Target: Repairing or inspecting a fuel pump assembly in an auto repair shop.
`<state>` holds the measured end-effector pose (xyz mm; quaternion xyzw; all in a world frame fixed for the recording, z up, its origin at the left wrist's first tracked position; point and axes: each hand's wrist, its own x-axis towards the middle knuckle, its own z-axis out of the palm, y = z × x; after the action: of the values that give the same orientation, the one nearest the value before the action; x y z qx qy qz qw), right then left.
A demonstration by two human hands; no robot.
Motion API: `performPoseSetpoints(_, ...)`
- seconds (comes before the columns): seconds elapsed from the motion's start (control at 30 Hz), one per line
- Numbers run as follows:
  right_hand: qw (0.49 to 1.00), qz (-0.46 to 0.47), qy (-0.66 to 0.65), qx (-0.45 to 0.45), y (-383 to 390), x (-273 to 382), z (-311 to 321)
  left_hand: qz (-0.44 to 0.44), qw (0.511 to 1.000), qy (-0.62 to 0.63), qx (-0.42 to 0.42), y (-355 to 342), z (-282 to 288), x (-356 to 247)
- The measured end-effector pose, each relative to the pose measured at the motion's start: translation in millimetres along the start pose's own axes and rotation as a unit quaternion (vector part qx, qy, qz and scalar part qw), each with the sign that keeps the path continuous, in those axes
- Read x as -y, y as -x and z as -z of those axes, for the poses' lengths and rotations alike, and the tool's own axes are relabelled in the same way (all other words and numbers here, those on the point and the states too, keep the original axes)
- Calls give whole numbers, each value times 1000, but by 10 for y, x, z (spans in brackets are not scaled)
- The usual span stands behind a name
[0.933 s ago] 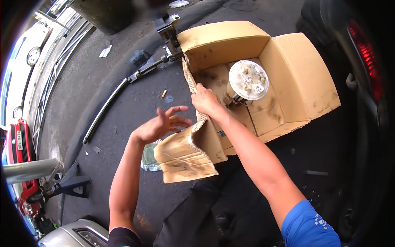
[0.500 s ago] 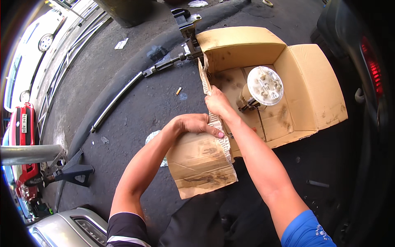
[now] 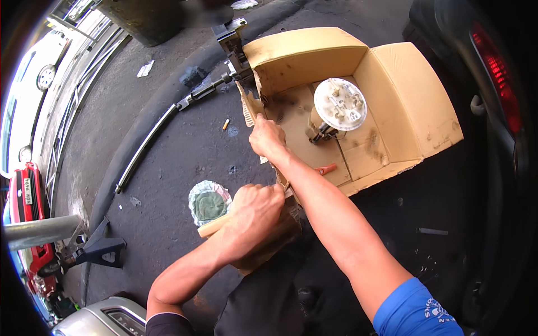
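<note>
An open cardboard box (image 3: 392,117) with smudged inner faces lies ahead of me, its left side torn and ragged. My right hand (image 3: 268,136) is closed round that torn left edge. Nearer to me, my left hand (image 3: 259,207) grips the box's cardboard flap (image 3: 213,226), which is bent down and mostly hidden under the hand and forearm. Inside the box stands a fuel pump unit (image 3: 340,105) with a round white top, slightly tilted. An orange-red handle (image 3: 327,169) lies on the box floor, partly behind my right forearm.
A jack (image 3: 231,47) with a long metal handle (image 3: 147,147) lies beyond the box's left side. Left of my hands is a round pale wrapper with a green middle (image 3: 210,203). A dark jack stand (image 3: 101,250) stands far left. A car's rear with a lit tail light (image 3: 497,75) borders the right.
My left hand has turned and pushed down, bending the flap that hung spread out before. The right hand keeps its hold on the edge. The whole view has shifted a little.
</note>
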<state>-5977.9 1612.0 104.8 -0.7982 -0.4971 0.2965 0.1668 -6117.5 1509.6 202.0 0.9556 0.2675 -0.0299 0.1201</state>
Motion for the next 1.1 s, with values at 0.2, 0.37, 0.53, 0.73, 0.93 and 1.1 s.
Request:
performPoseSetpoints(0.2,999,37,-1,-24,-105,-159,34,-79,985,147,-34,469,533,-586)
performPoseSetpoints(0.37,996,66,-47,-31,-206,-681,180,-143,977,161,11,766,1062,-488)
performPoseSetpoints(0.53,932,212,-293,-5,512,-552,433,164,852,441,-228,1394,1205,152)
performPoseSetpoints(0.73,748,288,-546,244,1754,-909,1125,82,657,662,-350,756,765,456)
performPoseSetpoints(0.93,811,298,-502,-43,2366,-1129,1709,106,816,525,-216,-353,1028,-144)
performPoseSetpoints(1.1,962,-10,-213,-171,3061,-1779,2356,-29,889,421,-176,-174,1917,-741)
